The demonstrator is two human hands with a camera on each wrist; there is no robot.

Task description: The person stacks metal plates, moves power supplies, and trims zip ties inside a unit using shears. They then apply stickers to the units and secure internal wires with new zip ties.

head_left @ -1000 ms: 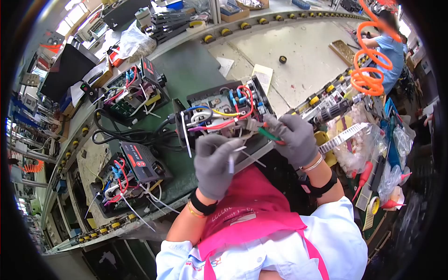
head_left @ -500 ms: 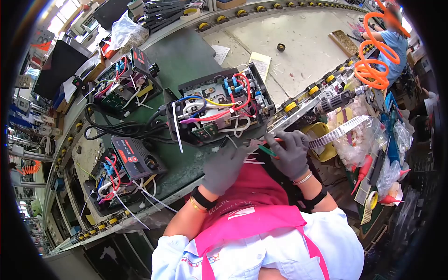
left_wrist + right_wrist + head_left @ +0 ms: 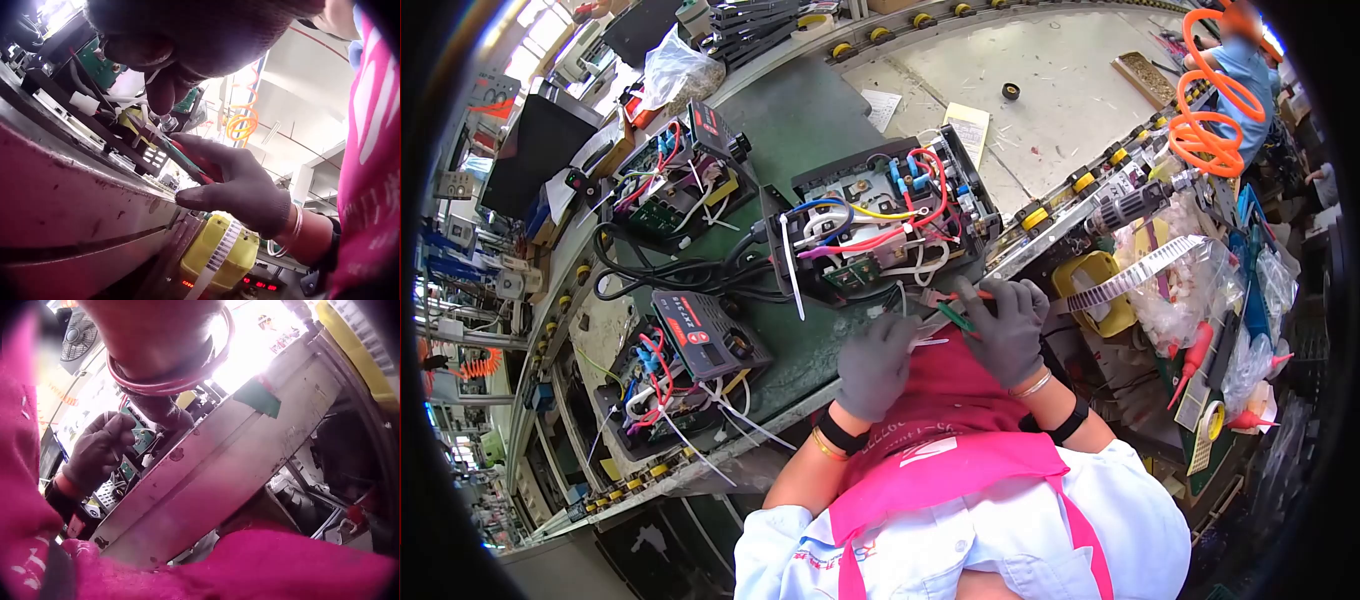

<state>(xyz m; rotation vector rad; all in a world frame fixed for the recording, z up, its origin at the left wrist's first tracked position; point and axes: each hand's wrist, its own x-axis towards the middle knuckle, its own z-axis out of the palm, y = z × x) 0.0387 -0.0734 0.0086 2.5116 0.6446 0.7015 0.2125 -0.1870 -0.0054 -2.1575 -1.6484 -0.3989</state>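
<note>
Pretty busy workshop: a green surface (image 3: pixel 790 145) runs along the left and middle, with a yellow-wheeled roller track (image 3: pixel 1083 182) heading far right and an orange coiled hose (image 3: pixel 1205 150) dangling near someone in blue (image 3: pixel 1243 92). Three opened-up electrical units share the surface: one at far left (image 3: pixel 658 205), one at near left (image 3: pixel 700 345) and the middle one (image 3: pixel 885 220), which has red, blue and yellow wires showing on top.

The cutters (image 3: pixel 957 317) are just on the near side of the middle unit, by the surface's edge. The right hand (image 3: pixel 1006 335) has its fingers wrapped round the red and green handles, and the cutter tips are close to some white wires (image 3: pixel 125 100). Left hand (image 3: pixel 874 368) is beside them on the left, fingers curled on a thin white strip (image 3: pixel 115 454). There's also a yellow bin (image 3: pixel 1090 285) off to the right.
</note>
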